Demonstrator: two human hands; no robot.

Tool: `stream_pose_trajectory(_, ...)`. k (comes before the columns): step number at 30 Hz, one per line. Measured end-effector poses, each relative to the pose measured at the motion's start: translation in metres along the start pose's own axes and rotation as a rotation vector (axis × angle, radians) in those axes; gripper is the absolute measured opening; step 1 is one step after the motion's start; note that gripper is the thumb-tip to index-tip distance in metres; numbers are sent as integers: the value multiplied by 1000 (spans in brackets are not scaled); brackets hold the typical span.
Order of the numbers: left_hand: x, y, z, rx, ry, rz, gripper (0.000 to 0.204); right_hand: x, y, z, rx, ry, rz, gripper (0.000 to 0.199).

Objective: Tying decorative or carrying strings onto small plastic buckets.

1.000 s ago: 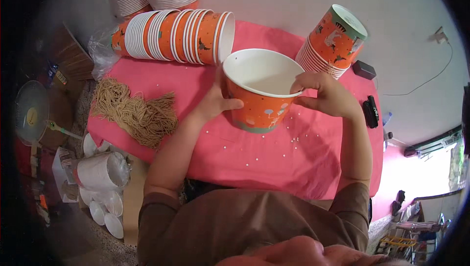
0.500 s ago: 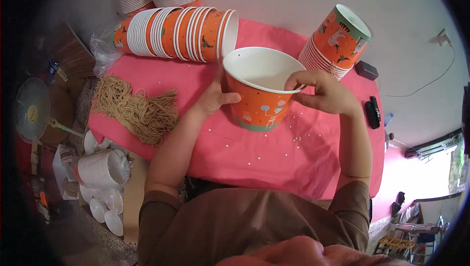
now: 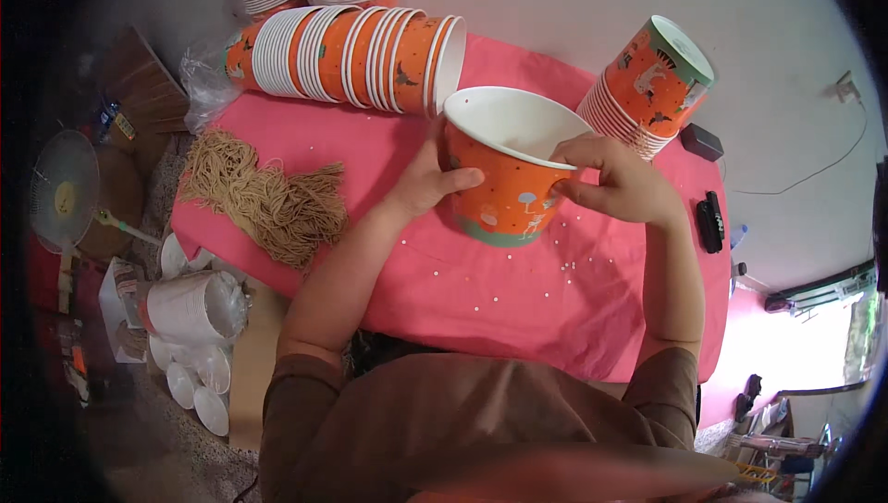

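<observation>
An orange paper bucket point(image 3: 490, 184) with a white rim, white inside and a green band at the base stands slightly tilted in front of me. A small dark hole shows near its rim at the left. My left hand point(image 3: 433, 177) holds the bucket's left side, thumb on the outer wall, the other fingers hidden behind it. On the right, my right hand point(image 3: 622, 179) grips the rim, fingers over the inside and thumb outside. Whether anything small sits between those fingers cannot be seen. Tiny white discs point(image 3: 496, 299) lie scattered on the pink tablecloth point(image 3: 407, 309) around the bucket.
A row of nested orange buckets point(image 3: 361, 59) lies at the far left. At the far right stands another upside-down stack point(image 3: 652, 77), beside a black box point(image 3: 701, 142) and a black tool point(image 3: 710, 223). Beige cords point(image 3: 268, 198) lie left; a fan point(image 3: 65, 193) stands beyond.
The view has shifted a little. Both hands stay on the bucket, and my right fingers are less curled over the rim than before.
</observation>
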State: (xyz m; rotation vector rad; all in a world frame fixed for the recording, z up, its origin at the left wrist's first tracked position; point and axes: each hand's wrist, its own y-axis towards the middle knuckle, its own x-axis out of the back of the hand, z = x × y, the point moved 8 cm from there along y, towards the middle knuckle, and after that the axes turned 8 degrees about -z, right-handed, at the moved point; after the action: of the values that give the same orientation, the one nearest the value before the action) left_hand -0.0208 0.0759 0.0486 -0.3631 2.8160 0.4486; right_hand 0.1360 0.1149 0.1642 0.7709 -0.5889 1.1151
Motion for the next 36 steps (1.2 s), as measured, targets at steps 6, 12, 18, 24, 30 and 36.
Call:
stream_pose_trajectory(6,-10,-6,-9,-96,67,-51,108,-5,2,6,-102,-46,-33,22)
stream_pose_trajectory(12,0,-4,-10,-203,121,-118,98,-4,2,-4,-176,66,-85,22)
stream_pose_trajectory(18,-48,-41,-77,-779,859,-19,52,-14,2,10,-82,-274,-142,18)
stream_pose_trajectory(24,-29,-26,-61,-540,634,-11,19,-7,-10,-1,-58,-192,-138,17)
stream_pose_trajectory(30,-15,-15,-74,-602,608,-37,20,11,-13,-8,33,-34,-88,17)
stream_pose_trajectory(36,-51,-31,-86,-609,764,-18,27,3,-15,-14,-151,52,-80,14)
